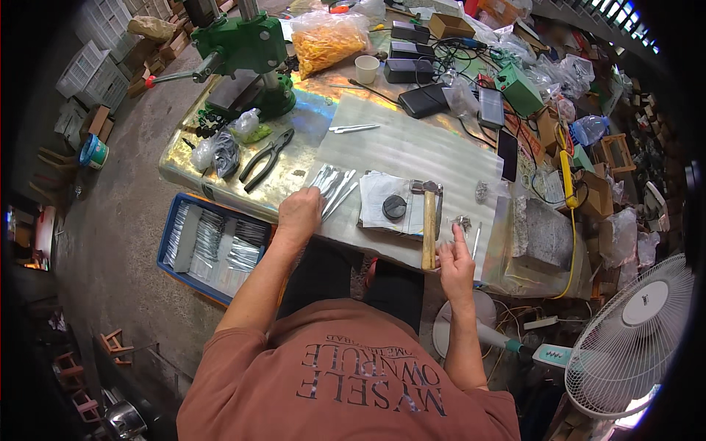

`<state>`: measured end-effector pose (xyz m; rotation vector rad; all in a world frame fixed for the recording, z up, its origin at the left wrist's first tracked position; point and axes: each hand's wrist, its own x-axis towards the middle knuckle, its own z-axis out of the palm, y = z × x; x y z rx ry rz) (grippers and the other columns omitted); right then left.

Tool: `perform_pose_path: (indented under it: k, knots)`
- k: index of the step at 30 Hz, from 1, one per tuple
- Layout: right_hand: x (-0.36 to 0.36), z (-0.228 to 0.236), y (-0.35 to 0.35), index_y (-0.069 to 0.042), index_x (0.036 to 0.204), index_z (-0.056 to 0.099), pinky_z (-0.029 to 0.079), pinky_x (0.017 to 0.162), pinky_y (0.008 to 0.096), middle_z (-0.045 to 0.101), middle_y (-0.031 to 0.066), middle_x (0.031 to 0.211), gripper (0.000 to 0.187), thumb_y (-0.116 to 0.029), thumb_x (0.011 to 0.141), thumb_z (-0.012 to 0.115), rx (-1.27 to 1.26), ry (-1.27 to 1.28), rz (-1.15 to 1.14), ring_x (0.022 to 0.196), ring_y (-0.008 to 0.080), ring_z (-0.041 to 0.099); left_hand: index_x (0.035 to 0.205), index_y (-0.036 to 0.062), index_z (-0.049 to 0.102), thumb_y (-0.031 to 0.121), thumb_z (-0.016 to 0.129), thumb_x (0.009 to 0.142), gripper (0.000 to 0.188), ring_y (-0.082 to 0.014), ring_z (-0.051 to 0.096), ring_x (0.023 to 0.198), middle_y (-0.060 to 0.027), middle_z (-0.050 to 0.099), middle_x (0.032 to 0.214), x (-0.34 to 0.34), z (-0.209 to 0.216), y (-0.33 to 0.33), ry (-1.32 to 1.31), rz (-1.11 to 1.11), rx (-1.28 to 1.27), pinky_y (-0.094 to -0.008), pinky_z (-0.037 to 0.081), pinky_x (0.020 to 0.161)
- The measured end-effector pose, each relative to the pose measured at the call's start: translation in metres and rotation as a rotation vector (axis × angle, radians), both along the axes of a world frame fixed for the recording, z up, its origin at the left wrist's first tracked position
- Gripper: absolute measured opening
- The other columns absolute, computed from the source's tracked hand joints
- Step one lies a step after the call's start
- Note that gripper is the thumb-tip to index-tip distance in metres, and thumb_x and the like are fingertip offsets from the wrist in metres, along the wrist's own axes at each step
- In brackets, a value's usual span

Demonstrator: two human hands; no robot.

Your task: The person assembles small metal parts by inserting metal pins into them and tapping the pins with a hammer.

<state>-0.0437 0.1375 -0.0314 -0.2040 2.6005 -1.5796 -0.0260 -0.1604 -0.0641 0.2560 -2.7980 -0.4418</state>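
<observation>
My left hand is closed at the table's front edge, right beside a small pile of slim silver metal strips. Its fingertips are hidden, so what they grip does not show. My right hand holds nothing that I can see; its fingers reach forward toward a little heap of small metal parts. Between the hands, a hammer with a wooden handle rests on a paper-covered block. On that paper sits a round dark disc. One slim silver strip lies right of my right hand.
A blue bin of sorted silver strips stands below the table's left edge. Black-handled pliers and a green press are at the left. A stone block lies at the right, near a white fan.
</observation>
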Motion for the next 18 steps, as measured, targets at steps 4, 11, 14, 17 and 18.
perform_pose_path:
  k: [4, 11, 14, 17, 18]
  knots:
    - [0.007, 0.002, 0.009, 0.000, 0.123, 0.039, 0.039, 0.049, 0.0178, 0.052, 0.0011, 0.068, 0.039, -0.013, 0.087, 0.045, -0.094, 0.027, -0.041, 0.055, 0.0049, 0.047, 0.071, 0.0039, 0.052, 0.017, 0.057, 0.074, 0.015, -0.0313, 0.056, 0.063, -0.0143, 0.056, 0.068, -0.008, 0.004, -0.003, 0.047, -0.007, 0.023, -0.0401, 0.045, 0.056]
    - [0.019, -0.010, 0.021, 0.000, 0.109, 0.052, 0.038, 0.047, 0.0168, 0.053, 0.0017, 0.067, 0.027, -0.016, 0.088, 0.045, -0.159, 0.012, -0.120, 0.053, 0.0045, 0.048, 0.073, 0.0038, 0.053, 0.017, 0.057, 0.074, 0.014, -0.0325, 0.055, 0.068, -0.0145, 0.056, 0.071, -0.063, 0.020, -0.018, 0.170, -0.046, 0.135, -0.0404, 0.043, 0.060]
    - [0.024, -0.008, 0.020, 0.004, 0.103, 0.054, 0.041, 0.049, 0.0197, 0.054, 0.0038, 0.066, 0.023, -0.010, 0.086, 0.047, -0.182, -0.021, -0.145, 0.052, 0.0061, 0.048, 0.074, 0.0033, 0.054, 0.014, 0.056, 0.074, 0.011, -0.0322, 0.055, 0.071, -0.0138, 0.056, 0.074, -0.089, 0.019, -0.027, 0.148, -0.072, 0.148, -0.0404, 0.043, 0.063]
    - [0.027, -0.012, 0.024, 0.003, 0.102, 0.055, 0.041, 0.048, 0.0190, 0.053, 0.0033, 0.065, 0.022, -0.011, 0.087, 0.047, -0.249, -0.034, -0.181, 0.052, 0.0055, 0.047, 0.074, 0.0035, 0.055, 0.014, 0.057, 0.074, 0.011, -0.0320, 0.055, 0.073, -0.0137, 0.057, 0.076, -0.097, 0.026, -0.028, 0.105, -0.163, 0.159, -0.0405, 0.043, 0.064]
    - [0.028, -0.014, 0.026, 0.003, 0.102, 0.055, 0.041, 0.048, 0.0190, 0.053, 0.0033, 0.065, 0.022, -0.011, 0.087, 0.047, -0.246, -0.043, -0.186, 0.052, 0.0055, 0.047, 0.074, 0.0033, 0.056, 0.014, 0.059, 0.073, 0.011, -0.0309, 0.055, 0.071, -0.0137, 0.056, 0.074, -0.093, 0.037, -0.025, 0.061, -0.262, 0.239, -0.0389, 0.043, 0.062]
